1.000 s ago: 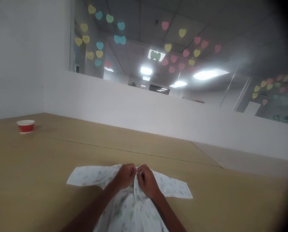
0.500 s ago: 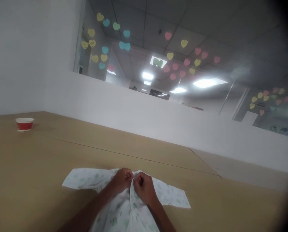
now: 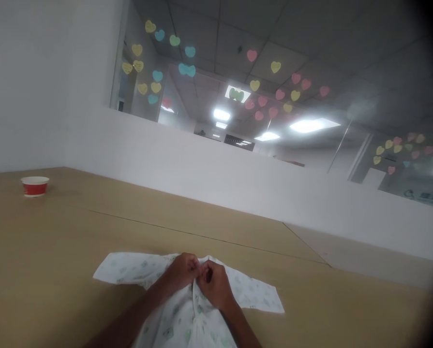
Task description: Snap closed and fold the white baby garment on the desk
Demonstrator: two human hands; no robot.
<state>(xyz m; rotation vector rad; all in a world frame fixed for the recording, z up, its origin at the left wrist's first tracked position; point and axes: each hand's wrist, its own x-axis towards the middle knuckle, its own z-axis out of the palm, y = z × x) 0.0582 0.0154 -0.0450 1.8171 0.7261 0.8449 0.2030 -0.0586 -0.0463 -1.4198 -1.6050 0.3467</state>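
Note:
A small white garment (image 3: 129, 268) with a pale green print lies spread on the tan table (image 3: 56, 241), its two short sleeves stretched left and right. My left hand (image 3: 182, 272) and my right hand (image 3: 212, 285) meet at the garment's neck opening. Both are closed in a pinch on the cloth edges along the front placket. The fingertips touch each other. The garment's lower part runs out of view at the bottom.
A red and white paper bowl (image 3: 35, 186) stands far left on the table. A low white wall (image 3: 201, 169) borders the table's back. Above it is glass with paper hearts (image 3: 274, 94). A paler table section (image 3: 365, 261) lies at right.
Both hands stay pinched at the neck opening; the fingers have shifted slightly together. The view has tilted a little, so the garment sits lower in the picture than one second ago.

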